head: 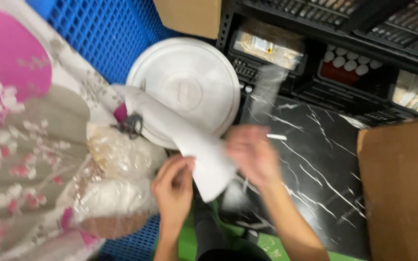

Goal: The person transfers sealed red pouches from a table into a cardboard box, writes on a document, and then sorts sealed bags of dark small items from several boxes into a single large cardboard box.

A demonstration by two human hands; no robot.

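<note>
View: I look straight down from the head camera at my two bare hands, low in the middle of the picture.

Left hand: my left hand [172, 186] comes up from the bottom edge, forearm nearly vertical, fingers curled and pressed together. It pinches the lower left edge of a white, smooth sheet rolled into a loose cone [189, 137].

Right hand: my right hand [252, 154] is blurred by motion. Its forearm slants in from the lower right, the palm faces down and left, and the fingers lie against the right edge of the white cone. I cannot tell whether it grips or only touches.

White cone: it runs diagonally from upper left to lower right, its wide lower end between my two hands, its upper part lying over a round white plastic lid [189, 87].

Left of hands: clear plastic bags of pale grain or powder [117, 183] sit just beside my left hand, on a blue plastic lattice crate [107, 34]. A pink and grey floral cloth [20, 145] fills the left side.

Right of hands: a black marble-patterned surface with white veins [320, 164], and a brown cardboard box [402, 188] at the right edge.

Top: black shelving with packaged goods [315, 53].
</note>
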